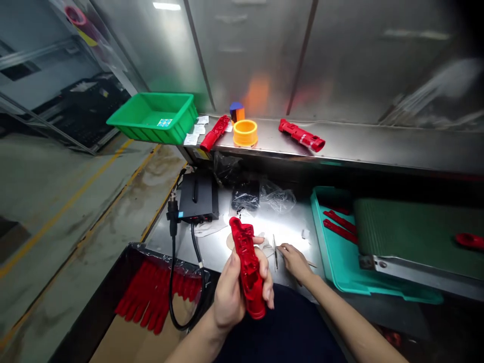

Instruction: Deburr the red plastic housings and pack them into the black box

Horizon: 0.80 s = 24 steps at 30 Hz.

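Note:
My left hand [231, 292] is wrapped round a red plastic housing [250, 267], a long hollow shell with its detailed open side facing up. It is tilted, its narrow end away from me. Farther right, my right hand [295, 262] is low over the metal bench with its fingers curled together. Its fingertips are beside a pair of slim metal tweezers [275, 252]; whether they touch it is unclear. A thin stick [312, 264] shows just behind the hand. Crumpled white paper [266, 247] lies between the hands.
A black box [198, 196] with a cable stands left on the bench. Red parts fill a carton [128, 252]. A teal tray [333, 262] and green conveyor belt [408, 232] are right. The shelf bears a green bin [151, 132], yellow ring [245, 135] and two red housings [302, 137].

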Motion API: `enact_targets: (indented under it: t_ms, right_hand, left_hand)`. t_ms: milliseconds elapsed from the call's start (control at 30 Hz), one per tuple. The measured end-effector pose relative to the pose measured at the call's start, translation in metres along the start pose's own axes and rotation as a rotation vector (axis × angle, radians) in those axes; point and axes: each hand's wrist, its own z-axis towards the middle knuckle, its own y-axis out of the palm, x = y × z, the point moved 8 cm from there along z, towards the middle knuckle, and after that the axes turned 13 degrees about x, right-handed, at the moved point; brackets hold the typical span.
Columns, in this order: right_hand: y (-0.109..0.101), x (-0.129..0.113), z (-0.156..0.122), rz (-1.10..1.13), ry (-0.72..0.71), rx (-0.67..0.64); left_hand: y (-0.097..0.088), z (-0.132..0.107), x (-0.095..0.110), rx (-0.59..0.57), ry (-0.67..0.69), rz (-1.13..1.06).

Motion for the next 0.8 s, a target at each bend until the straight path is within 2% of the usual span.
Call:
enact_targets:
  t_ms: [67,200,300,400,533,667,800]
  right_hand:
    - [-0.002,0.022,0.003,-0.085,0.081,0.002]
    - [-0.019,0.074,0.010,-0.296,0.324,0.091]
    - [-0.018,0.100,0.007,-0.383,0.434,0.060]
    - [-0.013,0.110,-0.001,-0.401,0.458,0.026]
    - [-0.021,0.111,-0.004,-0.399,0.457,0.109]
    - [-0.030,0.114,0.012,-0.381,0.478,0.217]
    - [-0.030,0.123,0.030,-0.355,0.509,0.221]
  left_hand:
    - [0.003,-0.002,0.002,-0.021,0.058,0.041]
    - [0.008,-0.005,0.001,-0.063,0.167,0.150]
    - [0.011,-0.006,-0.004,-0.072,0.221,0.210]
    - [0.016,-0.006,-0.007,-0.090,0.287,0.298]
    - [0.024,-0.008,0.004,-0.116,0.577,0.628]
    - [0.023,-0.011,0.016,-0.166,0.787,0.852]
    - [0.020,-0.013,0.026,-0.228,0.943,0.969]
